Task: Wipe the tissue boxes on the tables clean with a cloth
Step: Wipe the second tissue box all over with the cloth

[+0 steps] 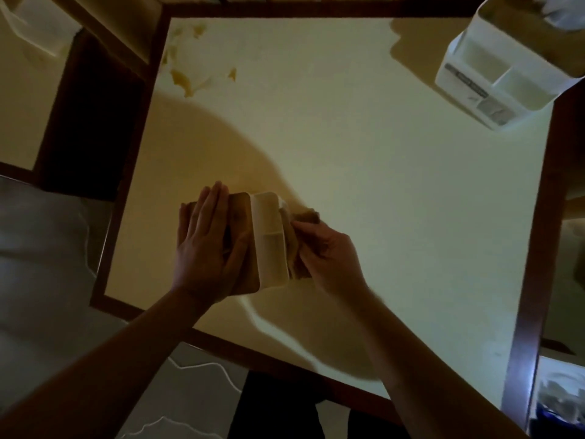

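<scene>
In the head view, the tissue box (269,239) sat on the pale table (380,185) close to its near-left corner, a short way in from the dark wooden rim. The left hand (205,248) lay flat and open on the box's brown lid, fingers spread. The right hand (329,258) was closed around a brown cloth (305,217), pressing it against the box's right side. To the right and beyond, the tabletop lay wide and bare up to a second white box (493,74) at the far-right corner. Crumpled pale scraps (193,71) lay near the far-left corner. Grey floor (47,248) showed on the left; the light was dim.
</scene>
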Demonstrator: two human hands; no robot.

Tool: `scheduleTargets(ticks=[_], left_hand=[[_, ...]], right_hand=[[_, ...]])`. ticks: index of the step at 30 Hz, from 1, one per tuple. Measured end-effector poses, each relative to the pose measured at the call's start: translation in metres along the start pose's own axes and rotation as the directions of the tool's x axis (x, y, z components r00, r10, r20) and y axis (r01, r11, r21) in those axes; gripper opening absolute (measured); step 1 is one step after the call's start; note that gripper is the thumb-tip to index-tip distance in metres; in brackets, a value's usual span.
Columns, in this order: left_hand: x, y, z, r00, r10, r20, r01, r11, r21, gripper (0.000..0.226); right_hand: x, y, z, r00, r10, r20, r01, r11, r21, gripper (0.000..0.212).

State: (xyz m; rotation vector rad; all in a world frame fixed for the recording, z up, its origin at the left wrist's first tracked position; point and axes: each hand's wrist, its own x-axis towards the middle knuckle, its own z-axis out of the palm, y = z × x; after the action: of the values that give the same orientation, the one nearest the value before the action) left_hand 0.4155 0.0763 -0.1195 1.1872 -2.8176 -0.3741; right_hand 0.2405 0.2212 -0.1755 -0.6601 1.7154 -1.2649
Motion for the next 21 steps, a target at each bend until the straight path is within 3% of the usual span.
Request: scheduleTargets(ticks=[7,16,21], left_hand=[[0.002,0.001,0.001,1.000,-0.004,0.002,0.004,1.000,0.013,0.076],[0.000,0.002,0.002,1.000,-0.004,0.010,0.003,1.000,0.023,0.076],[0.001,0.002,0.001,1.000,-0.010,0.013,0.010,1.000,0.022,0.076]], right_hand=[[0.003,0.005,0.007,0.931,-0.360,-0.065,0.339,0.916,-0.214,0.043],[0.004,0.021,0.026,0.947,-0.308,0.088,0.313,0.948,-0.057,0.049],[-0.001,0.016,0.037,0.949,-0.302,0.087,0.302,0.953,0.010,0.071]])
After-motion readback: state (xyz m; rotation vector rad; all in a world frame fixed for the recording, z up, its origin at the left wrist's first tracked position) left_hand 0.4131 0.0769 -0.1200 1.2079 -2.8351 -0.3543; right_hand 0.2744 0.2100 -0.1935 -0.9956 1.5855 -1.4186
